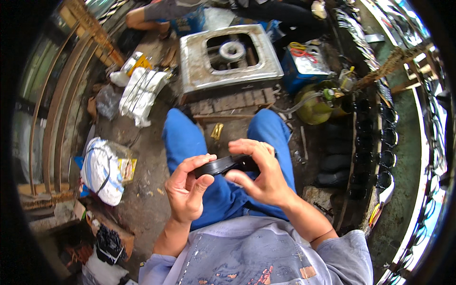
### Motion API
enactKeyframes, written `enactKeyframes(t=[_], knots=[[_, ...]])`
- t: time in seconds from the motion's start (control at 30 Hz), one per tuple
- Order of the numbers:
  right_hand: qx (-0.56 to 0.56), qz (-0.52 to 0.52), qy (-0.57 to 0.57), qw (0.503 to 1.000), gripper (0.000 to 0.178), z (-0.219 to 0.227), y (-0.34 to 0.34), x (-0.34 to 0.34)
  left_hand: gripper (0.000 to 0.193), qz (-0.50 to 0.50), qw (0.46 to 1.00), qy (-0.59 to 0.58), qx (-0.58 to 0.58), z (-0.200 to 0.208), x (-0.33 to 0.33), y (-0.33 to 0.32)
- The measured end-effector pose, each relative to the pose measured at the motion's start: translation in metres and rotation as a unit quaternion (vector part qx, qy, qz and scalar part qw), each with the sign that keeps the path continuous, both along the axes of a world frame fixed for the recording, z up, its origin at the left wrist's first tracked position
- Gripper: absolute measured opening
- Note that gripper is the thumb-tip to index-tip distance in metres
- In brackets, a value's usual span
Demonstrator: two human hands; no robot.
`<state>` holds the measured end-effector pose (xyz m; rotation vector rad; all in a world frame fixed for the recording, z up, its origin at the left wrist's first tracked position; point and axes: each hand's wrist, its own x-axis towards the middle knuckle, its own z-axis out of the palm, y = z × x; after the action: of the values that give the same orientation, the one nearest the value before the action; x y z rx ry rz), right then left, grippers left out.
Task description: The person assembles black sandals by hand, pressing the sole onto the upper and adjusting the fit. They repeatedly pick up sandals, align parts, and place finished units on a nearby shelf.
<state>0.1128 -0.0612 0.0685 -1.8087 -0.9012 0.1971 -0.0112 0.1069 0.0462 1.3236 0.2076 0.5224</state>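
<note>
Above my lap, my left hand [186, 189] grips a black, rounded, band-like thing [214, 167], with the thumb at its near side and the fingers at its far edge. It looks like a coiled strap or belt, though its exact kind cannot be made out. A dark part of it reaches right, under my right hand [260, 172]. The right fingers stretch out over that part, and the thumb stays apart from them, close to the band's near side. My right palm hides the band's right end.
Ahead stands a metal-topped stand [190, 71] with a square opening and a ring inside. A blue box [297, 78] and a yellow-green round container [314, 108] are to its right. White bundles [141, 95] lie left. Black loops [363, 142] line a rack at right. Another person's leg [147, 19] is at the back.
</note>
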Motion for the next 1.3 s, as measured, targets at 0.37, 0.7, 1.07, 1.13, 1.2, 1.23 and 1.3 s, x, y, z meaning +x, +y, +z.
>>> enactKeyframes(t=[0.37, 0.7, 1.07, 1.13, 1.2, 1.23, 1.3], knots=[[0.28, 0.029, 0.157, 0.947, 0.032, 0.022, -0.017, 0.014, 0.04, -0.012, 0.989, -0.115, 0.09, 0.044, 0.052, -0.048], [0.495, 0.104, 0.454, 0.734, 0.036, -0.023, 0.042, -0.015, 0.034, 0.016, 0.954, -0.009, 0.298, 0.077, 0.03, -0.001], [0.407, 0.092, 0.453, 0.788, 0.028, -0.064, -0.005, 0.026, 0.028, -0.121, 0.914, 0.009, 0.386, 0.031, 0.075, -0.008], [0.343, 0.023, 0.461, 0.818, 0.026, -0.071, -0.016, 0.029, 0.028, -0.159, 0.916, 0.036, 0.367, 0.023, 0.082, -0.012], [0.299, 0.019, 0.334, 0.894, 0.026, -0.08, -0.029, 0.026, 0.026, -0.172, 0.902, 0.044, 0.392, 0.014, 0.085, -0.019], [0.258, 0.013, 0.265, 0.929, 0.025, -0.084, -0.036, 0.025, 0.026, -0.174, 0.899, 0.041, 0.4, 0.01, 0.087, -0.022], [0.225, -0.002, 0.314, 0.922, 0.024, -0.094, -0.05, 0.023, 0.024, -0.199, 0.887, 0.065, 0.412, 0.004, 0.087, -0.028]])
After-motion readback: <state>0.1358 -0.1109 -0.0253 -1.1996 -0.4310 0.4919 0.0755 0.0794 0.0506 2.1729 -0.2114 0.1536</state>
